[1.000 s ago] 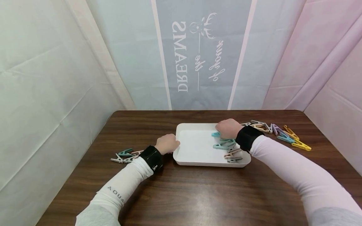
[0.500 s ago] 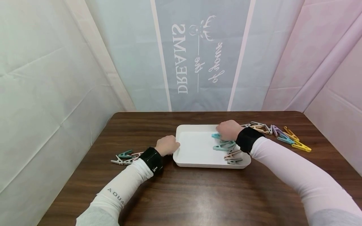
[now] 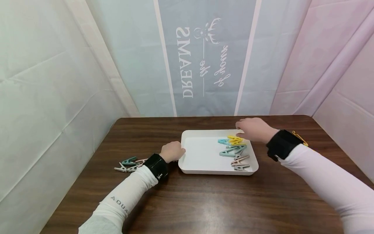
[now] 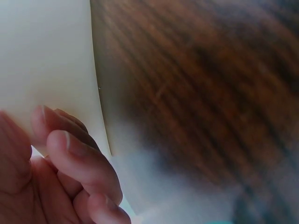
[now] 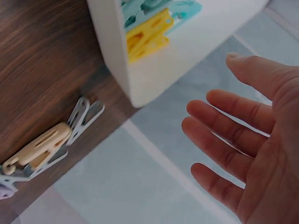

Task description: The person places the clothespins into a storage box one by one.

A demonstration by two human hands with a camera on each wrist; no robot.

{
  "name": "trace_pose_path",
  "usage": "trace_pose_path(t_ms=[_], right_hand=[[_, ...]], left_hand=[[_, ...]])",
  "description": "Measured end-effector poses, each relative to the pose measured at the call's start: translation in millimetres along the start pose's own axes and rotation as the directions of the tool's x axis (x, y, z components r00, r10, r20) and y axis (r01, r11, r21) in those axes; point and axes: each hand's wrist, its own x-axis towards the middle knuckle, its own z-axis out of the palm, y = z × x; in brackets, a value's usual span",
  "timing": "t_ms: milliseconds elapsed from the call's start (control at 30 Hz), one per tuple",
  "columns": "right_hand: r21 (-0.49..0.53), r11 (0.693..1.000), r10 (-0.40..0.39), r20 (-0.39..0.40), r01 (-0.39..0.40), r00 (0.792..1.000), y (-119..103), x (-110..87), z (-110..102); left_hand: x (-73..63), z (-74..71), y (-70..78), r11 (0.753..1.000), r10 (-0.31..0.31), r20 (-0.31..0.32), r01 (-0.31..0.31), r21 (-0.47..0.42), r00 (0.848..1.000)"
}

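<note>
The left hand grips the left rim of a white tray; in the left wrist view its fingers curl at the tray's edge. Over the tray's back right corner hovers the right hand, holding nothing, its fingers spread apart in the right wrist view. Along the tray's right side lie several clothespins: a yellow clothespin at the back touching a light blue clothespin, then a pale green clothespin, a pinkish clothespin and a grey clothespin in front.
Left of the tray, a dark green clothespin lies with several pale ones, partly behind the left wrist. Beyond the right wrist, a yellow-orange clothespin shows. A beige clothespin and a grey clothespin lie on the brown table.
The right hand has let go of the yellow clothespin, now lying in the tray, and moved right and slightly back with its fingers opened. The left hand stays on the rim.
</note>
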Motion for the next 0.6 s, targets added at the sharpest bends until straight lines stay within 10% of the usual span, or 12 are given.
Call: trace_pose_path(t_ms=[233,600], right_hand=[[0.031,0.998,0.055,-0.128,-0.051,0.99,27,-46.3,-4],[0.097,0.97,0.228,-0.06,-0.222,0.972,74,-125.8,25]], left_hand=[[-0.1,-1.1,-0.5,1.0,0.004,-0.001,-0.004,-0.005,1.0],[2.3,-2.1,-0.4,1.0,-0.01,0.018,0.01,0.002,1.0]])
